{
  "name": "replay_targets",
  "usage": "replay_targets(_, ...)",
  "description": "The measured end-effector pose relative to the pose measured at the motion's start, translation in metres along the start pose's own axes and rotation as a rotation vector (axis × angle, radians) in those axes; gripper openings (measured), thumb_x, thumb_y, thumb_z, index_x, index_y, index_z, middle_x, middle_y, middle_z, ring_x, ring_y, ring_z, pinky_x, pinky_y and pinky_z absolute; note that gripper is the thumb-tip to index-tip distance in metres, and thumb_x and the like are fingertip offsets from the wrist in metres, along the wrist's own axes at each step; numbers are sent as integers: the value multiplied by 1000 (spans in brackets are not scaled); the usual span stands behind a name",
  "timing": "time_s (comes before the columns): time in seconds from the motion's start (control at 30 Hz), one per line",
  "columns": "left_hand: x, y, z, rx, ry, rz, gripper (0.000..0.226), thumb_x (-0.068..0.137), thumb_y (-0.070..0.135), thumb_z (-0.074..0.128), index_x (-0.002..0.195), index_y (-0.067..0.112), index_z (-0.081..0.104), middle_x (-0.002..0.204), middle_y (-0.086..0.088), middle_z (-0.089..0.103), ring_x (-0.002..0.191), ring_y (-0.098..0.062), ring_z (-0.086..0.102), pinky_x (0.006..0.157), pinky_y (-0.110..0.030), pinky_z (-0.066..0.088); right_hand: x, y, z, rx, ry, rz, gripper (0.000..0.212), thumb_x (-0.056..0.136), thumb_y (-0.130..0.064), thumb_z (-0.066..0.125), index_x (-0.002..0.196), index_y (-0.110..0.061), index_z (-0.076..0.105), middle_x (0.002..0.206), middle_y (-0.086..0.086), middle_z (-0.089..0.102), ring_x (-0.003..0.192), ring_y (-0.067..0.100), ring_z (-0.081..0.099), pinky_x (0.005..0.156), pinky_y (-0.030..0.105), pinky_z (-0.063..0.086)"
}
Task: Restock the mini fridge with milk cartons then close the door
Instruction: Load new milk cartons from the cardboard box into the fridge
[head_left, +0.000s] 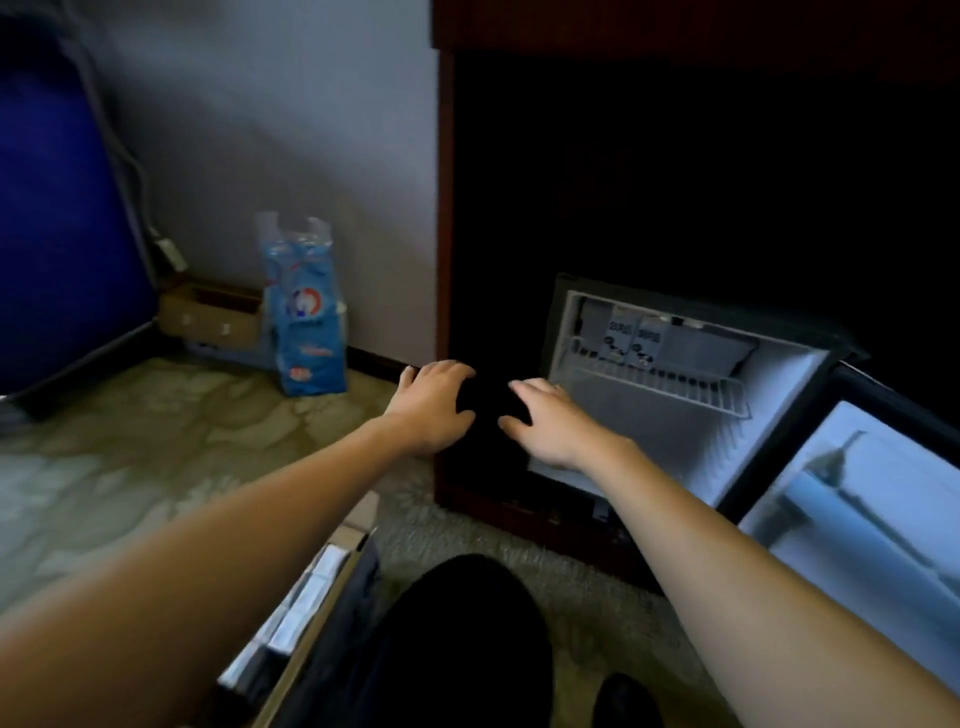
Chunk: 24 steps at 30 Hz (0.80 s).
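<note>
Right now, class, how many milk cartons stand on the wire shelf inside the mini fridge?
2. The left carton stands at the back of the wire shelf, toward its left end; the right carton stands right beside it. Others may be hidden behind them.

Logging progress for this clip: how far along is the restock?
Done: two milk cartons stand on the wire shelf. In hand: left hand and right hand reach toward the fridge; any hold is unclear. Left: packs wait in the box, door open.

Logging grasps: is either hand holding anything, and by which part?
Cannot tell. The left hand and right hand flank a dark patch beside the fridge; too dark to see a grip.
</note>
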<state>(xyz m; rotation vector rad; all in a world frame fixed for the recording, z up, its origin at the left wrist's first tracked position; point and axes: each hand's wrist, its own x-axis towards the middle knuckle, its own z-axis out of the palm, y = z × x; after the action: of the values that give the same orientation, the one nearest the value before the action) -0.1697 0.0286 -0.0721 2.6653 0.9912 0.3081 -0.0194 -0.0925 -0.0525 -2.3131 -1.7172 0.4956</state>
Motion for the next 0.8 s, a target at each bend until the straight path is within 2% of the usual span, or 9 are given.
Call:
replay_targets(0.2,-97,-77,-13,78,27,-154,59,88,35,61,143,21,47,149,-1,45,142,-21,35,118,-40,22,17,-115,55,-100,-67,-114,70,98,-41,54,156,-14,26,163,7,17,149,30,18,119,43,26)
replay_targets(0.37,-174,-139,13,50,-16,-295,52,91,38,57,140,23,50,147,1,48,140,-20,38,116,-37,27,25,-174,120,-69,-175,-175,69,97,-36,54,157,-19,26,164,4,16,150,27,16,120,41,24)
replay_targets(0.6,-240,-184,67,-12,-77,-475,46,95,38,56,139,27,51,143,4,50,135,-19,44,113,-40,36,23,-190,207,-78,-253,-169,61,95,-27,56,152,-16,37,156,7,34,143,29,29,118,44,28)
replay_targets(0.7,-266,-196,103,-27,-154,-562,43,94,41,56,134,25,55,134,2,54,124,-19,49,103,-39,44,15,-188,253,-63,-360,-155,62,94,-24,58,153,-18,37,157,6,35,144,29,29,118,46,29)
replay_targets(0.8,-284,-200,137,17,-217,-614,36,96,43,53,124,22,59,127,0,54,117,-20,50,94,-35,44,7,-180,292,-74,-423,-128,57,95,-21,59,149,-19,42,153,5,39,142,27,31,116,44,33)
